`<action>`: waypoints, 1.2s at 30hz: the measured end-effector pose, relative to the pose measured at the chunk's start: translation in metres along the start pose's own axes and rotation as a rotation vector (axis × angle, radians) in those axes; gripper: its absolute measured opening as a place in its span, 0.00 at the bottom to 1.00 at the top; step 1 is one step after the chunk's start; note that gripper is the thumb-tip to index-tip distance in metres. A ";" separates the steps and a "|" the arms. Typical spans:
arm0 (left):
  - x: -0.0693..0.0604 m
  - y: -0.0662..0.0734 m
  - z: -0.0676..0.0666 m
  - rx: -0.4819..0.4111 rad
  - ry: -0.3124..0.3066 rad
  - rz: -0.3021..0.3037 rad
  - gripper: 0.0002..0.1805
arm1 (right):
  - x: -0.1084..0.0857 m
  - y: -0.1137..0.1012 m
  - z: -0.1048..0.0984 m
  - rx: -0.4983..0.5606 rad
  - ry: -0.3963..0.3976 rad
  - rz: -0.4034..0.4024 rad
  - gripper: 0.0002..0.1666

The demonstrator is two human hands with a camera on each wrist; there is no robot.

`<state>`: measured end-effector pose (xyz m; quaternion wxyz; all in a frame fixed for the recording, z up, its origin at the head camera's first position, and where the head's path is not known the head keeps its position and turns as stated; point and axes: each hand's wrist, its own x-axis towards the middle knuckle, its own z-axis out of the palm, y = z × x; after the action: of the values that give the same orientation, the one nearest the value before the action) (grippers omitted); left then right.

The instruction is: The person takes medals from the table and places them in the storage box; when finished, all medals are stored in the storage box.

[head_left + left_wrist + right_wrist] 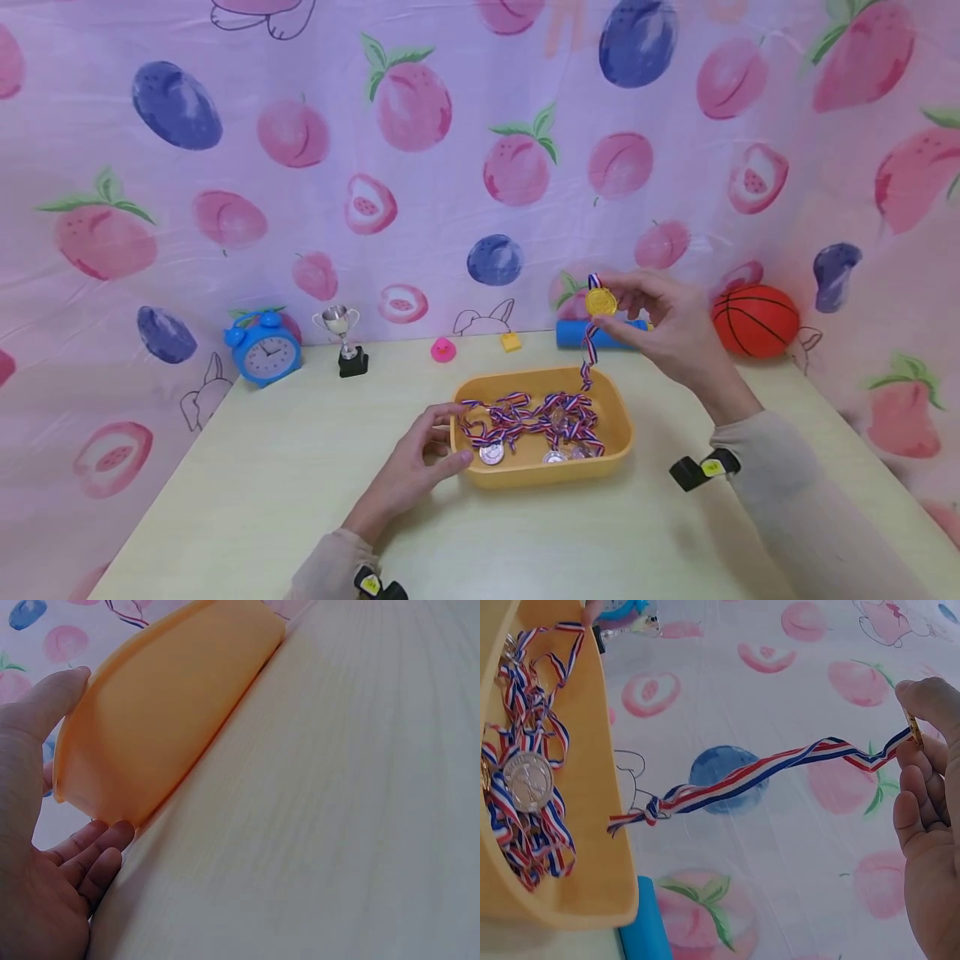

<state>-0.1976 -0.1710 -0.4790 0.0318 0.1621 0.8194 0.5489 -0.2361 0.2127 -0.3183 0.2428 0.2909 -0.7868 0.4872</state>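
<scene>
My right hand [671, 321] pinches a gold medal [601, 302] between thumb and fingers, above the right part of a yellow plastic tub [543, 477]. The medal's red, white and blue ribbon [757, 771] hangs toward the tub, knotted at its lower end. In the right wrist view the medal shows edge-on. My left hand [416, 458] holds the tub's left end, thumb at the rim and fingers around the side. Inside the tub lie tangled striped ribbons [573, 412] with several medals, among them a silver medal [491, 452]. Ribbons partly cover some medals.
Along the table's back stand a blue alarm clock [267, 352], a trophy cup [343, 337], a pink duck [443, 350], a small yellow block [511, 342], a blue cylinder [572, 334] partly behind my right hand, and an orange basketball [755, 322]. A fruit-printed cloth [450, 192] hangs behind.
</scene>
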 end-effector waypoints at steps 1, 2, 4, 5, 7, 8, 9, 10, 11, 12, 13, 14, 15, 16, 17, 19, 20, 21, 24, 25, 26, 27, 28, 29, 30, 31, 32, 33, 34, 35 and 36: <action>0.000 0.000 0.000 0.002 0.001 -0.001 0.34 | 0.000 0.000 0.003 0.008 -0.007 -0.003 0.31; 0.000 0.000 0.000 0.003 0.002 -0.002 0.34 | 0.001 -0.001 0.007 0.013 -0.013 -0.004 0.30; -0.001 0.000 -0.001 0.004 0.004 -0.003 0.34 | 0.002 -0.002 0.014 0.036 -0.031 -0.003 0.29; -0.001 0.000 -0.001 0.004 0.004 -0.003 0.34 | 0.002 -0.003 0.018 0.040 -0.041 0.002 0.28; -0.001 0.000 -0.001 0.003 0.005 -0.001 0.34 | 0.002 -0.004 0.025 0.044 -0.059 0.010 0.27; 0.000 0.000 -0.001 0.000 0.004 0.001 0.34 | 0.002 -0.004 0.029 0.042 -0.065 0.012 0.26; 0.000 0.000 0.000 -0.002 0.003 0.003 0.34 | 0.002 -0.004 0.032 0.041 -0.070 0.011 0.26; 0.000 -0.001 0.000 -0.003 0.001 0.004 0.34 | 0.001 -0.004 0.035 0.033 -0.074 0.009 0.26; 0.000 -0.001 0.000 -0.005 -0.001 0.006 0.34 | 0.001 -0.004 0.038 0.035 -0.079 0.009 0.27; 0.000 -0.001 0.000 -0.005 -0.001 0.006 0.34 | 0.000 -0.003 0.041 0.030 -0.083 0.004 0.27; 0.000 -0.001 0.001 -0.005 -0.002 0.005 0.34 | -0.001 -0.003 0.044 0.021 -0.087 0.000 0.27; 0.000 -0.001 0.001 -0.005 -0.003 0.004 0.34 | -0.003 -0.003 0.047 0.022 -0.090 -0.005 0.27; 0.000 -0.001 0.001 -0.005 -0.003 0.002 0.34 | -0.004 -0.002 0.050 0.018 -0.095 -0.008 0.26; 0.000 0.000 0.001 -0.004 -0.002 0.001 0.34 | -0.005 -0.001 0.052 0.022 -0.102 -0.007 0.26; 0.000 0.000 0.001 -0.002 -0.002 -0.001 0.35 | -0.007 0.000 0.055 0.021 -0.109 -0.003 0.26; 0.000 0.001 0.001 0.000 -0.001 -0.001 0.35 | -0.011 0.001 0.059 0.014 -0.120 0.015 0.27; -0.001 0.001 0.001 0.001 -0.001 0.001 0.34 | -0.014 0.002 0.061 0.015 -0.125 0.026 0.27; -0.001 0.001 0.001 0.002 0.000 0.002 0.34 | -0.016 0.003 0.062 0.016 -0.132 0.039 0.27; -0.001 0.001 0.001 0.004 0.000 0.002 0.34 | -0.023 0.006 0.067 -0.001 -0.142 0.055 0.28; -0.001 0.002 0.001 0.005 0.001 0.001 0.34 | -0.025 0.008 0.068 -0.003 -0.146 0.052 0.28; -0.001 0.002 0.001 0.006 0.002 -0.002 0.34 | -0.028 0.009 0.070 -0.006 -0.150 0.052 0.28; -0.001 0.002 0.001 0.007 0.005 -0.006 0.34 | -0.030 0.011 0.071 -0.010 -0.154 0.052 0.28; -0.001 0.002 0.001 0.007 0.007 -0.009 0.34 | -0.032 0.012 0.073 -0.015 -0.159 0.053 0.27; -0.001 0.002 0.001 0.009 0.009 -0.012 0.34 | -0.034 0.013 0.074 -0.017 -0.163 0.056 0.27; -0.001 0.002 0.001 0.011 0.009 -0.015 0.34 | -0.036 0.013 0.075 -0.020 -0.168 0.062 0.27; -0.001 0.002 0.001 0.013 0.011 -0.017 0.34 | -0.038 0.013 0.075 -0.023 -0.173 0.071 0.27; -0.001 0.002 0.001 0.013 0.012 -0.019 0.34 | -0.040 0.013 0.076 -0.029 -0.179 0.079 0.27; -0.001 0.002 0.001 0.016 0.012 -0.020 0.34 | -0.042 0.013 0.076 -0.032 -0.184 0.087 0.27; -0.001 0.002 0.001 0.018 0.012 -0.022 0.35 | -0.043 0.013 0.077 -0.036 -0.190 0.094 0.27; -0.001 0.002 0.001 0.020 0.013 -0.024 0.35 | -0.045 0.013 0.077 -0.043 -0.196 0.099 0.28; 0.000 0.002 0.001 0.022 0.013 -0.023 0.35 | -0.047 0.014 0.078 -0.054 -0.204 0.102 0.28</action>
<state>-0.1965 -0.1693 -0.4779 0.0313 0.1494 0.8274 0.5405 -0.2200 0.1573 -0.3897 0.1440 0.2920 -0.8341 0.4453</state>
